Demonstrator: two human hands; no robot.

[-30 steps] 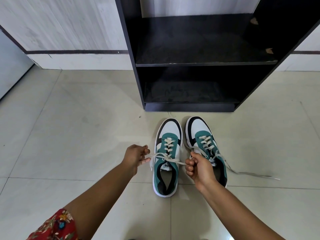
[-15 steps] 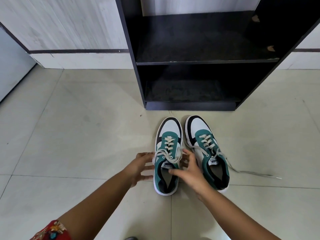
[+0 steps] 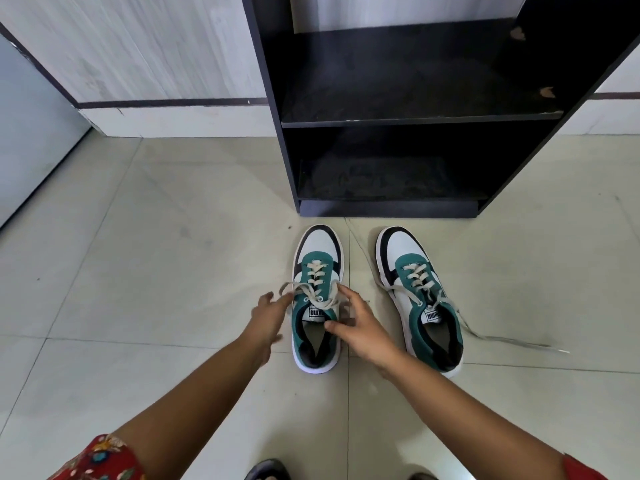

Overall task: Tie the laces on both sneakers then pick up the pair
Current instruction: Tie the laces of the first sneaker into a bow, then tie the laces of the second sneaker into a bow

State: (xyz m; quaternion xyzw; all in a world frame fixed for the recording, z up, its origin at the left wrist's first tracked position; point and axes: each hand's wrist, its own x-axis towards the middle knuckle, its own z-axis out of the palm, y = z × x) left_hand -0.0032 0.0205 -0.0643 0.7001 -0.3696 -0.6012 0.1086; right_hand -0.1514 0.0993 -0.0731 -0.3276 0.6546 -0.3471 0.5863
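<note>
Two teal, white and black sneakers stand side by side on the tiled floor, toes toward the shelf. The left sneaker (image 3: 317, 268) has its white lace (image 3: 311, 294) in a bow with a loop on each side. My left hand (image 3: 268, 320) is beside its left flank, fingers spread near the left loop. My right hand (image 3: 362, 329) rests between the shoes, index finger at the right loop, thumb at the collar. The right sneaker (image 3: 414, 268) has a loose lace (image 3: 512, 342) trailing right across the floor.
A black open shelf unit (image 3: 388, 207) stands just beyond the toes, against a pale wall (image 3: 138, 46). Light floor tiles (image 3: 156, 237) spread to the left and right. A dark toe of footwear (image 3: 266, 471) shows at the bottom edge.
One second ago both hands pulled the left sneaker's lace ends taut sideways. They have let go, and the lace now lies as a bow on the shoe with both hands open beside it.
</note>
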